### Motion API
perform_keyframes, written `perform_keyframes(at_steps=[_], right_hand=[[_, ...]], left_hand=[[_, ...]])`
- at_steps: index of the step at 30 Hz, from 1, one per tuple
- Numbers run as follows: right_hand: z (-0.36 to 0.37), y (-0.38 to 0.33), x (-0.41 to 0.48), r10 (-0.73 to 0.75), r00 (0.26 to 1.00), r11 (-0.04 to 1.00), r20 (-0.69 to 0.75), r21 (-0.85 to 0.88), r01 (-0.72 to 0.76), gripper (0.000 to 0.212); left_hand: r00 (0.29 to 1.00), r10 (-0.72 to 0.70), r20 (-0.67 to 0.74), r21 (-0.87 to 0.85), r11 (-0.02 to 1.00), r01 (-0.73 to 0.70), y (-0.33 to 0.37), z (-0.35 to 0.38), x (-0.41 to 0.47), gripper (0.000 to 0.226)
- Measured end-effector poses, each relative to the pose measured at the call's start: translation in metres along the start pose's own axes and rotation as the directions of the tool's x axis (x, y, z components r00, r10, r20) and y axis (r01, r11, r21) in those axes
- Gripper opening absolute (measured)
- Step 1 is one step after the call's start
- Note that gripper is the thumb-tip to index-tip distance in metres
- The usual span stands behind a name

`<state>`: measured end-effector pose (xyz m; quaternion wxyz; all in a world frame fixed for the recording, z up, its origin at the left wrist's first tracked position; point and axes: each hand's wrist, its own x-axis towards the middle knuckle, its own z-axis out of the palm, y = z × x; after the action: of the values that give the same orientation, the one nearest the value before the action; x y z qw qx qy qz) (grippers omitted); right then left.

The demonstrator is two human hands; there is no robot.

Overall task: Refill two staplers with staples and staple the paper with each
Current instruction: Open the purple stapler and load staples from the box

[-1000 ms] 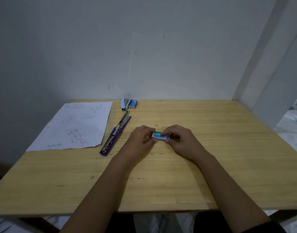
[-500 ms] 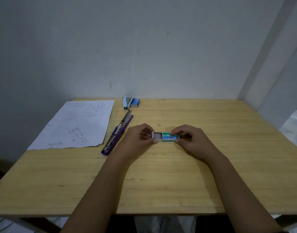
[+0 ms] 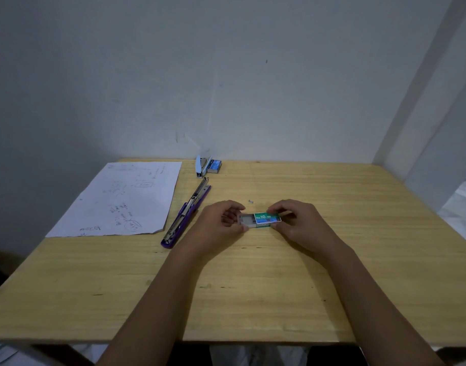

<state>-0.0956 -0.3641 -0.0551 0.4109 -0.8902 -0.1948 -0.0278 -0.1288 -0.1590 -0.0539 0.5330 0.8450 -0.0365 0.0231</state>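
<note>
The small green cardboard staple box [image 3: 267, 217] lies flat near the middle of the wooden tabletop [image 3: 358, 233]. Its grey inner tray [image 3: 246, 221] sticks out of the left end. The left hand [image 3: 218, 225] pinches the end of the tray with curled fingers and thumb. The right hand [image 3: 300, 225] pinches the green sleeve the same way, from the right.

A tiny bit of metal [image 3: 250, 201] lies just beyond the box. To the left is a long purple stapler [image 3: 185, 215], opened out flat, with its shiny metal rail showing. It lies slanted, just beside the right edge of a white sheet of paper [image 3: 123, 200] with handwriting on it. One near corner of the paper is cut off. At the far edge, by the wall [image 3: 226, 75], a small light-blue stapler [image 3: 202, 166] lies touching a little blue staple box [image 3: 215, 165].

The right half of the tabletop and the wide strip near the person are bare wood, pale yellow with fine lines and a few dark specks. The wall is plain and grey-white. The room is dim.
</note>
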Motion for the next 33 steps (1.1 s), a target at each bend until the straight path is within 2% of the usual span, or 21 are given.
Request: perform_keyframes(at_steps=[3, 8, 13, 19, 25, 29, 33], right_hand=[[-0.002, -0.009, 0.006, 0.025, 1.0, 0.997, -0.011, 0.076, -0.024, 0.023], [-0.002, -0.02, 0.013, -0.134, 0.991, 0.982, -0.008, 0.134, 0.133, 0.027], [0.005, -0.014, 0.005, -0.076, 0.993, 0.966, -0.087, 0.241, 0.095, 0.026], [0.004, 0.004, 0.006, -0.031, 0.999, 0.997, 0.005, 0.065, 0.031, 0.026], [0.004, -0.002, 0.006, -0.023, 1.0, 0.999, 0.014, -0.036, 0.023, 0.021], [0.006, -0.021, 0.01, -0.019, 0.998, 0.999, -0.057, -0.041, 0.017, 0.018], [0.007, -0.043, 0.024, -0.016, 0.995, 0.971, 0.103, -0.238, 0.041, 0.014]], left_hand=[[1.0, -0.01, 0.016, 0.017, 1.0, 0.01, 0.002, 0.0, -0.001, 0.034], [1.0, -0.021, 0.01, -0.006, 1.0, 0.021, 0.004, -0.001, -0.002, 0.031], [1.0, 0.01, -0.002, 0.016, 1.0, -0.01, 0.002, -0.001, -0.001, 0.03], [0.998, 0.042, -0.047, 0.063, 0.997, -0.039, -0.001, 0.001, 0.001, 0.03], [0.999, 0.021, -0.027, 0.024, 0.999, -0.02, 0.0, -0.001, 0.0, 0.031], [0.999, 0.005, -0.033, -0.005, 1.0, -0.005, 0.001, -0.001, 0.0, 0.029], [0.999, 0.0, -0.049, -0.032, 1.0, -0.001, 0.0, -0.001, 0.0, 0.029]])
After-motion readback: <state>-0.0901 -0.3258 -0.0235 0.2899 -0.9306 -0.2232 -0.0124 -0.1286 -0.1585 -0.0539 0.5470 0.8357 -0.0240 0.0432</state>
